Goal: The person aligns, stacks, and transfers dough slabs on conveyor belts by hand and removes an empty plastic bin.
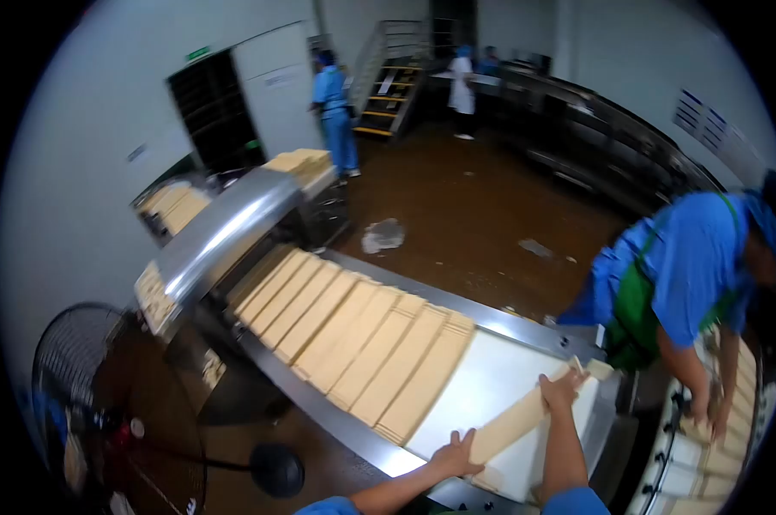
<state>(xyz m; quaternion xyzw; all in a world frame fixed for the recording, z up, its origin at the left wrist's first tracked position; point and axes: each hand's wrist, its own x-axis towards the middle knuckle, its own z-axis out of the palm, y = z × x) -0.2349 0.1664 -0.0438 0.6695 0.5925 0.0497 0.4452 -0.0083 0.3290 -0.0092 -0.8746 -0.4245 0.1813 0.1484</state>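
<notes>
A long flat beige strip (510, 424), which looks like a dough sheet, lies slantwise over the white conveyor belt (480, 367). My left hand (456, 455) grips its near end. At the far end my right hand (560, 389) holds it, fingers bent around the edge. Farther up the belt, several similar beige strips (359, 341) lie side by side, close together or overlapping. A small beige piece (598, 369) sits at the belt's right end, beyond my right hand. Whether both ends of the held strip touch the belt, I cannot tell.
A metal hood (225, 232) arches over the belt's far end. A fan (117, 412) stands at left. At right a co-worker in blue (692, 257) leans over another conveyor (722, 429) with beige strips. Two people (332, 107) (462, 90) stand farther back on the brown floor.
</notes>
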